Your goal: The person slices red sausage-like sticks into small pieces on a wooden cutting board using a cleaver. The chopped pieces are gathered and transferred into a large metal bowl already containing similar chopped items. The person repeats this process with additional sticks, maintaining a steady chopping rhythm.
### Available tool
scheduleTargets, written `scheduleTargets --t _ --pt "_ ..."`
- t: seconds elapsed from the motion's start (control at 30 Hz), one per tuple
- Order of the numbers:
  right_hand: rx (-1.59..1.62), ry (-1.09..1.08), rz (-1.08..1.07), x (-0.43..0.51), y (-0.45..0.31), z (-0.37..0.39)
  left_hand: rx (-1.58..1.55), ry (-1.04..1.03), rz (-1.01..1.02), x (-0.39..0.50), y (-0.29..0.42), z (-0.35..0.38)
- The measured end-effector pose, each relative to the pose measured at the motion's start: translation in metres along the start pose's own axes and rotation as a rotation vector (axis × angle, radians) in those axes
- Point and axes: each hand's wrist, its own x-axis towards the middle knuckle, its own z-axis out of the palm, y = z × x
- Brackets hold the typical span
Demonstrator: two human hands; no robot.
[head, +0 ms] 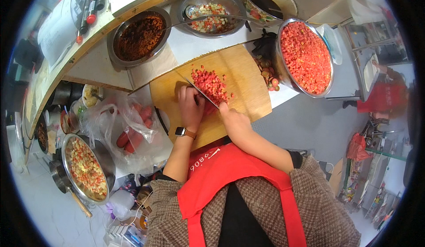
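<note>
My right hand point(236, 120) grips the handle end of a kitchen knife point(203, 93), whose blade slants across a wooden cutting board point(247, 71). Along the blade's far side lies a heap of diced red food point(209, 82), with a few loose cubes around it. My left hand point(191, 104) is curled close to the near side of the blade, a watch on its wrist. Whether its fingers hold anything is hidden. More red food point(210, 108) shows between my hands, partly covered by them.
A steel bowl heaped with red dice point(305, 57) stands right of the board, beside scraps point(267, 72). Behind are a bowl of dark sauce point(139, 37) and a bowl with a ladle point(212, 12). Left are a plastic bag of red sausages point(132, 137) and a mixed-dice bowl point(86, 167).
</note>
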Motion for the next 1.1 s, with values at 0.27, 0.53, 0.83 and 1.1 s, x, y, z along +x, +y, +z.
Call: scheduleTargets --t 0.27,0.53,0.83,1.1 --pt "0.035 0.027 -0.087 0.024 0.001 -0.005 -0.053 0.044 0.014 -0.002 -0.005 0.001" --pt "0.048 -0.017 -0.028 -0.013 0.007 0.003 0.008 0.033 0.014 -0.006 -0.010 0.004" --pt "0.101 -0.023 0.018 0.023 -0.006 0.004 -0.030 0.032 0.021 -0.005 -0.010 -0.003" --pt "-0.036 -0.003 -0.032 -0.011 -0.004 0.004 0.036 0.047 0.066 -0.006 -0.011 -0.003"
